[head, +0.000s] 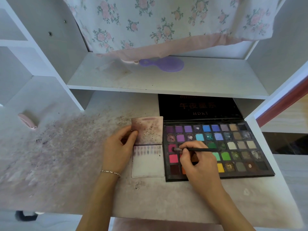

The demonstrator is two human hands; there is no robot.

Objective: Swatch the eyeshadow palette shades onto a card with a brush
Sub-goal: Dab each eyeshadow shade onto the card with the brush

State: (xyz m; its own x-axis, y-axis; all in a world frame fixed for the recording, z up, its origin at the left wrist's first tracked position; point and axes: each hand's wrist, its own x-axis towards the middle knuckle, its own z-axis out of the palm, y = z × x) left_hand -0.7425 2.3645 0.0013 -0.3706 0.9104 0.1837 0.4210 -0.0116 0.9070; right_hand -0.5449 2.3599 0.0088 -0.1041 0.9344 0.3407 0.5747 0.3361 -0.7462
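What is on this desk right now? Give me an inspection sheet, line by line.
Surface: white desk, dusted with purple powder.
Job's things: open eyeshadow palette; card beside it, with purple swatches; brush tip in a pink pan.
Clutter: purple hand mirror on the shelf; pink item far left.
Grippers: left hand holds the card; right hand grips the brush.
Cables: nothing seen.
Surroundings: floral cloth hanging above.

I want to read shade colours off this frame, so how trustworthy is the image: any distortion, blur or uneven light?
Head view: wide-angle bending bows the shelf edges and desk sides; light is soft and even over the palette, with no harsh glare on the pans; the lid's lettering sits in shade under the shelf and reads dim; the card and brush are fairly sharp, the corners softer.
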